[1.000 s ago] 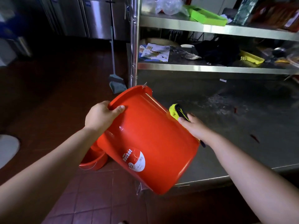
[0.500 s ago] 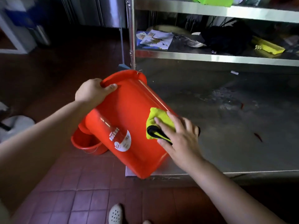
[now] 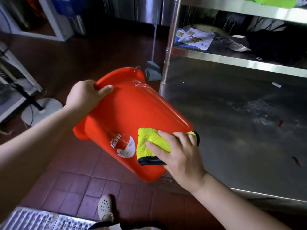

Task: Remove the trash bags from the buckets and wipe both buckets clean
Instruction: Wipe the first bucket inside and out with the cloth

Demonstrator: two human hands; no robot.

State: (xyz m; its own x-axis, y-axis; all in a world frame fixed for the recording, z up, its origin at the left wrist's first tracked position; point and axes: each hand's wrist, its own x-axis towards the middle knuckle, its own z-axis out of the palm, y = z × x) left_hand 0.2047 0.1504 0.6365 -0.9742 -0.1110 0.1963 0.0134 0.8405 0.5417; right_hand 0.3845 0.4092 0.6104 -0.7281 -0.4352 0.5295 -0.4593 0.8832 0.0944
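The right hand (image 3: pixel 180 154), fingers spread nearly flat, presses a yellow cloth (image 3: pixel 152 142) against the side of the red bucket (image 3: pixel 132 117); a second ago that cloth was up at the far edge of the wall, and it has since swept round and down toward the base, now lying just beside the white label (image 3: pixel 126 147). The left hand (image 3: pixel 86 95) keeps its grip on the rim, thumb curled over the lip, holding the bucket tipped on its side in the air at the corner of the steel table (image 3: pixel 240 130). That sweep suggests the outside wall is being wiped in passes, with more of the surface probably left. No bag shows on the bucket; its plastic looks glossy and smooth.
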